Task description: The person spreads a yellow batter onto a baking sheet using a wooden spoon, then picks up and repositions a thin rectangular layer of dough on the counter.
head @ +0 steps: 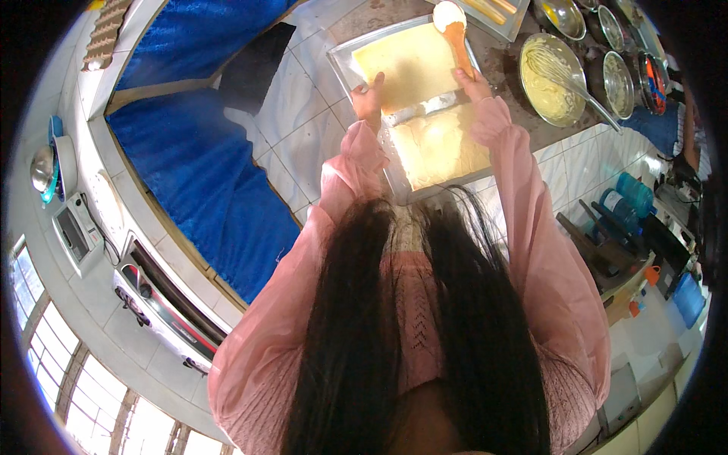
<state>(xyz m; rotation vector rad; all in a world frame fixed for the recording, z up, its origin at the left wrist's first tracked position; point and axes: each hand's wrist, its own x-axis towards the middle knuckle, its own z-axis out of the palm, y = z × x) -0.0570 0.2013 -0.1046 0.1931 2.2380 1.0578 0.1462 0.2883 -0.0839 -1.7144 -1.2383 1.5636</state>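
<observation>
My right hand (476, 86) is closed around the handle of a wooden spoon (455, 42) whose bowl carries a mound of white cream. The spoon lies over the right edge of a pale sheet cake (404, 62) in a metal tray (339, 60). At the left rim of that tray is my left hand (368, 101), thumb and fingers apart; whether it grips the rim cannot be told. Nearer to me in the same tray lies a second cake piece (438, 145) coated with cream. A strip of the tray smeared with white separates the two pieces.
Right of the tray, a steel bowl (534, 108) holds yellowish batter or cream and a whisk (549, 68). More metal bowls stand beyond it. Another tray (512, 28) is at the top. Blue curtains (193, 159) hang at left, near a gas stove (165, 313). Another person's arm (689, 131) shows far right.
</observation>
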